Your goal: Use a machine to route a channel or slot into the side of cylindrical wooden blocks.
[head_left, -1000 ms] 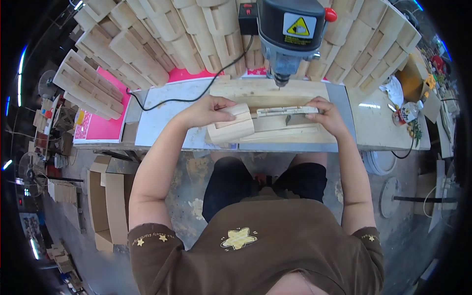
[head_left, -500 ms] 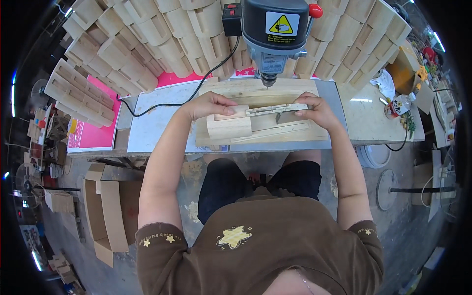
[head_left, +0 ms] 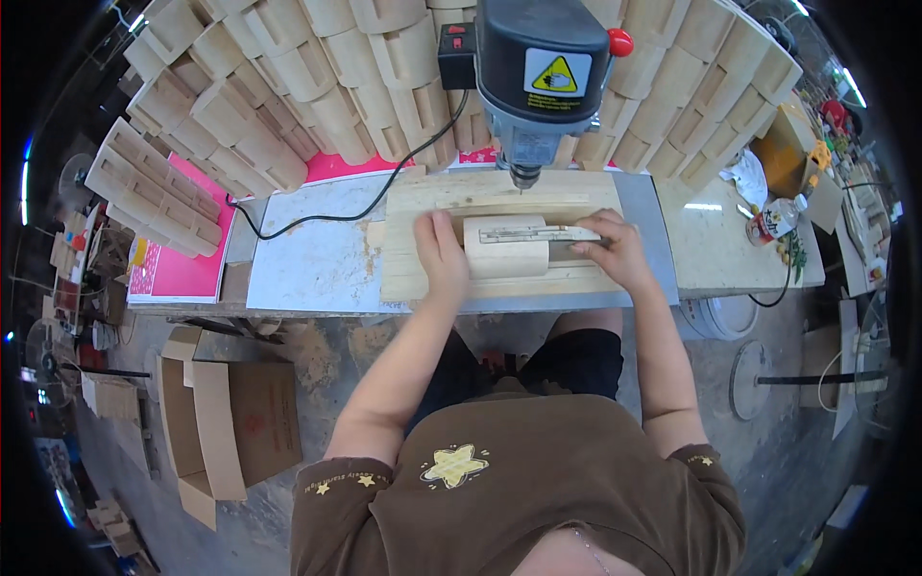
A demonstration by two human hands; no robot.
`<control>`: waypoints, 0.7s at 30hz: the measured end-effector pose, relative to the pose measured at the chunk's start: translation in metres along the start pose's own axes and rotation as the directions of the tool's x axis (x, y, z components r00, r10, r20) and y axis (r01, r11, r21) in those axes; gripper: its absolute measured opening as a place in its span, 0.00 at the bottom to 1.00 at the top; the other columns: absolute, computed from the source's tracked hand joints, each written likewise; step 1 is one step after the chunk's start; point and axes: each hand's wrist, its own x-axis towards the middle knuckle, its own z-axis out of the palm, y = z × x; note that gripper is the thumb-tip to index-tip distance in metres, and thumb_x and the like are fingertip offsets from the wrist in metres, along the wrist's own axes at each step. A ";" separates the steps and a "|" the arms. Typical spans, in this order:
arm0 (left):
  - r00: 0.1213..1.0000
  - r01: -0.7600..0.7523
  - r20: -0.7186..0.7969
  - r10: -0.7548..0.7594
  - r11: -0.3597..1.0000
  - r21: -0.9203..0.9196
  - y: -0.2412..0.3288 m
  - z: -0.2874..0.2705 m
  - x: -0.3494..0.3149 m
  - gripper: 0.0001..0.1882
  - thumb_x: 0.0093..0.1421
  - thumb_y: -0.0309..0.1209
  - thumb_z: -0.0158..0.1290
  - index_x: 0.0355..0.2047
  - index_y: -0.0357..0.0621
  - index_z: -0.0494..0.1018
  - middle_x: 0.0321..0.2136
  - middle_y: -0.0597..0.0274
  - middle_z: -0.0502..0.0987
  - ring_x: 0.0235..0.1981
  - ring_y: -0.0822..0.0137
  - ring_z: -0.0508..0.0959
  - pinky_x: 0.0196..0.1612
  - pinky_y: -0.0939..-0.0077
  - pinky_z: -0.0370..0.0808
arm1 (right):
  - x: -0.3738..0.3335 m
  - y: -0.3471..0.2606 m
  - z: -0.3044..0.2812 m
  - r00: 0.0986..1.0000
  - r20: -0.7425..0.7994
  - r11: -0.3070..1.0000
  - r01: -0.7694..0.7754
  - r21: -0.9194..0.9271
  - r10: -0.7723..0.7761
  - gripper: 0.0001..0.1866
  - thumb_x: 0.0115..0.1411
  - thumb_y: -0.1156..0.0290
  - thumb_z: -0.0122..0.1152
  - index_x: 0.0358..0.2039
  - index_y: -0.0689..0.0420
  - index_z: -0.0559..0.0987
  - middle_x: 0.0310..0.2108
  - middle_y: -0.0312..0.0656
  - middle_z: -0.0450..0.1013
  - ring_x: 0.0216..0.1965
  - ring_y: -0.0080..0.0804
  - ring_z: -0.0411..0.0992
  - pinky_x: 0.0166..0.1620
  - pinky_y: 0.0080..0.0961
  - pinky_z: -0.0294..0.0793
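A pale half-round wooden block [head_left: 506,260] lies on a wooden jig board [head_left: 408,197] in front of me. My left hand [head_left: 442,257] is upright at the block's left end, fingers straight, palm side against it, not gripping. My right hand [head_left: 615,248] pinches the right end of a thin, flat whitish strip [head_left: 538,234] with dark marks. That strip reaches left over the block's slot. Above and behind the block hangs the chuck [head_left: 524,177] of a bench drill press [head_left: 543,82], its thin bit clear of the wood.
Stacks of slotted half-round blocks [head_left: 336,72] rise behind the drill. A black cable [head_left: 360,213] curves over the white sheet at left. Right of the board stand a plastic bottle [head_left: 776,221] and an orange box [head_left: 783,144]. An open cardboard carton [head_left: 221,432] sits on the floor.
The block has slid right along the jig, under more of the strip. My left hand let go of its pinch at the block's top and moved to its left end.
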 end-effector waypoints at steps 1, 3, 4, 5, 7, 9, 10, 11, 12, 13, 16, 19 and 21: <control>0.995 -0.014 0.104 0.009 0.999 0.047 0.001 -0.009 -0.012 0.15 0.63 0.34 0.40 0.40 0.33 0.69 0.35 0.52 0.71 0.37 0.61 0.70 0.43 0.72 0.65 | -0.003 0.001 0.002 1.000 0.002 1.000 0.009 0.004 -0.009 0.17 0.40 0.76 0.69 0.34 0.62 0.78 0.30 0.40 0.72 0.38 0.35 0.68 0.42 0.26 0.67; 0.969 -0.200 0.177 0.174 0.969 0.146 -0.007 -0.020 -0.034 0.15 0.61 0.33 0.44 0.40 0.33 0.69 0.37 0.51 0.71 0.38 0.58 0.70 0.44 0.69 0.65 | -0.006 0.001 0.003 0.994 -0.108 1.000 -0.014 -0.025 0.011 0.17 0.40 0.76 0.69 0.34 0.62 0.78 0.31 0.42 0.73 0.37 0.38 0.69 0.41 0.27 0.68; 0.912 -0.375 0.265 0.312 0.896 0.237 -0.006 -0.022 -0.039 0.15 0.58 0.33 0.47 0.41 0.33 0.69 0.39 0.50 0.70 0.39 0.55 0.69 0.45 0.66 0.64 | -0.005 0.003 0.003 0.995 -0.103 1.000 -0.012 -0.023 0.010 0.17 0.40 0.76 0.69 0.34 0.62 0.78 0.31 0.42 0.73 0.37 0.38 0.69 0.41 0.27 0.68; 0.914 -0.372 0.262 0.310 0.897 0.239 -0.005 -0.021 -0.040 0.15 0.58 0.33 0.47 0.41 0.33 0.69 0.39 0.50 0.70 0.39 0.55 0.69 0.45 0.66 0.64 | -0.004 0.005 0.003 0.990 -0.116 0.997 -0.078 -0.007 0.077 0.17 0.40 0.76 0.69 0.34 0.62 0.78 0.32 0.43 0.73 0.37 0.39 0.70 0.40 0.27 0.69; 0.878 -0.442 0.322 0.353 0.855 0.270 0.000 -0.019 -0.039 0.20 0.52 0.34 0.54 0.43 0.34 0.70 0.43 0.50 0.69 0.43 0.52 0.68 0.48 0.61 0.62 | 0.001 0.010 0.004 0.982 -0.125 0.990 -0.143 0.010 0.143 0.18 0.41 0.76 0.69 0.35 0.62 0.78 0.32 0.44 0.73 0.37 0.39 0.70 0.39 0.27 0.69; 0.877 -0.431 0.377 0.299 0.835 0.341 0.003 -0.020 -0.029 0.27 0.48 0.38 0.58 0.46 0.37 0.70 0.45 0.54 0.68 0.45 0.56 0.67 0.51 0.62 0.58 | 0.010 0.015 0.004 0.980 -0.187 0.995 -0.076 -0.071 0.062 0.19 0.41 0.76 0.68 0.37 0.61 0.78 0.33 0.45 0.73 0.36 0.40 0.71 0.38 0.27 0.70; 0.877 -0.420 0.407 0.256 0.821 0.388 0.006 -0.018 -0.023 0.28 0.47 0.37 0.59 0.48 0.38 0.69 0.45 0.55 0.69 0.47 0.57 0.67 0.51 0.63 0.58 | 0.016 0.018 0.005 0.980 -0.188 0.995 -0.074 -0.074 0.058 0.19 0.41 0.76 0.68 0.37 0.61 0.78 0.33 0.45 0.73 0.36 0.40 0.71 0.38 0.27 0.70; 0.875 -0.411 0.435 0.213 0.803 0.432 0.008 -0.017 -0.019 0.29 0.47 0.37 0.60 0.49 0.40 0.69 0.45 0.56 0.70 0.49 0.58 0.67 0.52 0.65 0.59 | 0.022 0.019 0.006 0.980 -0.196 0.994 -0.047 -0.102 0.026 0.19 0.41 0.76 0.68 0.37 0.61 0.77 0.32 0.45 0.73 0.36 0.40 0.71 0.38 0.27 0.70; 0.874 -0.413 0.435 0.218 0.804 0.428 0.007 -0.018 -0.014 0.29 0.47 0.37 0.60 0.49 0.40 0.69 0.45 0.56 0.70 0.49 0.58 0.67 0.52 0.65 0.59 | 0.026 0.020 0.006 0.979 -0.205 0.991 -0.021 -0.131 -0.006 0.19 0.42 0.76 0.68 0.38 0.61 0.77 0.32 0.45 0.72 0.36 0.40 0.71 0.39 0.27 0.70; 0.880 -0.372 0.449 0.155 0.812 0.450 0.004 -0.021 -0.010 0.28 0.45 0.37 0.61 0.48 0.42 0.71 0.45 0.58 0.70 0.49 0.60 0.66 0.53 0.64 0.56 | 0.028 0.020 0.009 0.978 -0.206 0.991 -0.019 -0.132 -0.009 0.19 0.42 0.76 0.68 0.38 0.61 0.77 0.32 0.45 0.72 0.36 0.40 0.71 0.39 0.27 0.70; 0.885 -0.272 0.462 0.053 0.864 0.423 -0.026 -0.032 0.008 0.29 0.41 0.40 0.63 0.45 0.46 0.73 0.42 0.62 0.72 0.48 0.63 0.67 0.53 0.60 0.53 | 0.035 0.018 0.020 0.987 -0.157 0.994 -0.037 -0.103 0.021 0.19 0.42 0.75 0.68 0.38 0.62 0.77 0.33 0.45 0.72 0.38 0.40 0.70 0.40 0.28 0.70; 0.875 -0.273 0.483 0.039 0.864 0.424 -0.031 -0.031 0.014 0.29 0.37 0.41 0.65 0.42 0.47 0.75 0.39 0.66 0.72 0.46 0.64 0.67 0.52 0.59 0.52 | 0.035 0.020 0.023 0.983 -0.179 0.993 0.016 -0.120 -0.038 0.19 0.42 0.76 0.68 0.38 0.61 0.76 0.35 0.43 0.71 0.43 0.40 0.68 0.42 0.28 0.69; 0.864 -0.340 0.498 0.071 0.812 0.474 -0.027 -0.029 0.017 0.28 0.37 0.41 0.65 0.41 0.48 0.76 0.38 0.67 0.72 0.45 0.65 0.68 0.52 0.60 0.53 | 0.035 0.021 0.018 0.994 -0.109 0.999 0.001 0.045 0.004 0.24 0.45 0.75 0.66 0.45 0.58 0.72 0.39 0.41 0.70 0.45 0.35 0.66 0.45 0.29 0.67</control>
